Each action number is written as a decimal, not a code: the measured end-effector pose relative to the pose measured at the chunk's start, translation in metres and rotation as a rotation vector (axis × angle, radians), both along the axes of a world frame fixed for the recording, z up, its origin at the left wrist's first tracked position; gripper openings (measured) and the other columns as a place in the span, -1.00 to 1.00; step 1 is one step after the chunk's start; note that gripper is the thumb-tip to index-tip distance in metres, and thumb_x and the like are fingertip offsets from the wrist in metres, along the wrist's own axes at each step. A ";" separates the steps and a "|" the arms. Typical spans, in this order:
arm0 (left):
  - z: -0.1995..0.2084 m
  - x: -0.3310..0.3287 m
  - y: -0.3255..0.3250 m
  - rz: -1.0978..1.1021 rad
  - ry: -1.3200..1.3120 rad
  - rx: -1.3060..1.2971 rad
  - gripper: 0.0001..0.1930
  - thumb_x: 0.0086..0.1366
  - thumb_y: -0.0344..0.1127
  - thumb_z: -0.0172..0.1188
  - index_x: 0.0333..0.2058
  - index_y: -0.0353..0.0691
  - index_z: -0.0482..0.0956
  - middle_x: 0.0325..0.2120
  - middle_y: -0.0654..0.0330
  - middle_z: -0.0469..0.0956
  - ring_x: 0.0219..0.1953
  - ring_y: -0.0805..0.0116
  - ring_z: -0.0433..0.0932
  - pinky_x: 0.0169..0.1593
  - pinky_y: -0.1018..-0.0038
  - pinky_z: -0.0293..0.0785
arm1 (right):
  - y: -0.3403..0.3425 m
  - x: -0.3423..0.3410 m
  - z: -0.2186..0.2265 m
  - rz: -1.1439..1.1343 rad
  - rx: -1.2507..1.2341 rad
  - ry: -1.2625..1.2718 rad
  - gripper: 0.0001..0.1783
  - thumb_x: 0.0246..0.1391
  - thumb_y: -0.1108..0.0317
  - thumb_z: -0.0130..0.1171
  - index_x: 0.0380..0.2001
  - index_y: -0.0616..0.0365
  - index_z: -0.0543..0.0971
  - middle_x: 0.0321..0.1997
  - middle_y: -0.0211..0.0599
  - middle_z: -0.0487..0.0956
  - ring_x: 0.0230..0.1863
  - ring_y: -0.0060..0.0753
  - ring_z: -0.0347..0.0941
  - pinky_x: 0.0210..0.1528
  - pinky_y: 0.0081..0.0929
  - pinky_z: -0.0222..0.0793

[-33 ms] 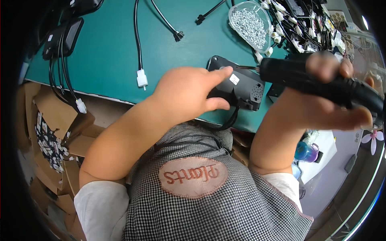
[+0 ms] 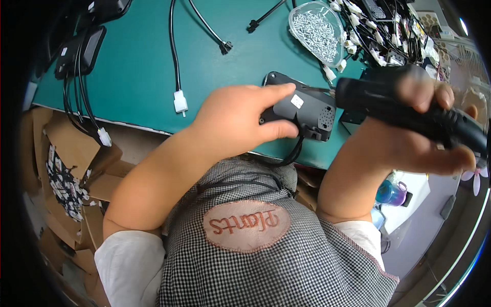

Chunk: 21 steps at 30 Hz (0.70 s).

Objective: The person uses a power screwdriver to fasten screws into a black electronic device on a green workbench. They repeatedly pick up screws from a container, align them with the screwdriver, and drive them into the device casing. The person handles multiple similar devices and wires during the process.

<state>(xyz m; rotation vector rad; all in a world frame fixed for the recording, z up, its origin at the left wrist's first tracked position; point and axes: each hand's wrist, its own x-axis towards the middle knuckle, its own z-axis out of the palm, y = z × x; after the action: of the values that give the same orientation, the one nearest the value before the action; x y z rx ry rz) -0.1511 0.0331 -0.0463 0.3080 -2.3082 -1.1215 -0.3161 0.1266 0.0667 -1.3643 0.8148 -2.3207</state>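
Green covers the big table top (image 2: pixel 133 66), and its near edge runs just in front of the person's checked apron (image 2: pixel 230 271). Close to that edge sits a flat black box (image 2: pixel 312 109) with a white sticker on it and black wires (image 2: pixel 294 154) coming out of its near side. The box is longer one way, and its long way goes from the far left down a bit to the near right. It lies between the two hands, but the left hand (image 2: pixel 227 115) is the nearer one and reaches over the box's left end. On that hand the pointer finger and thumb are spread wide, with the finger by the far long side and the thumb by the near one. Both look like they rest on the box; the other fingers are hidden, so I cannot tell what they do. The right hand (image 2: pixel 396 143) is off to the right of the box, blurry, with its fingers wrapped around a fat black tool (image 2: pixel 371 97). A thin metal rod (image 2: pixel 319 90) sticks out of the tool and points left, over the far long side, toward the left pointer finger. I cannot tell if its tip touches the box. Past the box, a clear tub (image 2: pixel 335 65) holds lots of little silver screws (image 2: pixel 316 36).
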 end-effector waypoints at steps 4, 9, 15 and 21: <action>0.024 0.005 -0.008 -0.134 0.104 1.650 -0.49 0.31 0.04 -0.03 -0.06 -0.35 0.42 -0.71 0.45 0.23 -0.71 0.57 0.19 -0.61 0.70 0.17 | 0.024 0.005 0.009 0.046 -0.002 -0.041 -0.23 -0.10 -0.26 0.16 -0.05 0.21 0.40 -0.26 -0.28 0.41 -0.39 -0.41 0.34 -0.36 -0.45 0.28; 0.025 0.002 0.009 -0.009 0.333 1.996 -0.32 0.33 0.20 -0.30 -0.03 -0.40 0.37 -0.26 0.10 0.52 -0.21 0.32 0.52 -0.32 0.52 0.49 | 0.018 0.020 -0.006 0.121 -0.003 -0.104 -0.21 -0.07 -0.23 0.14 0.03 0.21 0.33 -0.26 -0.28 0.40 -0.41 -0.43 0.36 -0.38 -0.45 0.29; 0.038 0.001 0.020 -0.147 0.302 2.052 -0.17 0.30 0.30 -0.47 0.08 -0.46 0.26 -0.02 -0.06 0.41 0.02 0.19 0.41 0.11 0.29 0.30 | 0.013 0.027 -0.018 0.058 -0.005 -0.101 -0.23 -0.03 -0.27 0.08 0.06 0.11 0.33 -0.26 -0.30 0.40 -0.41 -0.42 0.36 -0.41 -0.46 0.30; 0.032 0.001 0.026 -0.250 0.229 1.985 -0.17 0.30 0.30 -0.49 0.11 -0.44 0.25 -0.04 0.00 0.43 0.02 0.21 0.42 0.15 0.28 0.25 | 0.006 0.028 -0.031 0.014 0.007 -0.117 -0.24 0.01 -0.29 0.02 0.11 0.02 0.26 -0.26 -0.26 0.40 -0.42 -0.39 0.36 -0.42 -0.43 0.32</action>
<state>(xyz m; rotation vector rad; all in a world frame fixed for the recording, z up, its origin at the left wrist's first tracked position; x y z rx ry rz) -0.1506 0.0589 -0.0142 0.4763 -0.2882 -2.9083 -0.2880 0.1324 0.0360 -1.2148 0.7748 -2.3589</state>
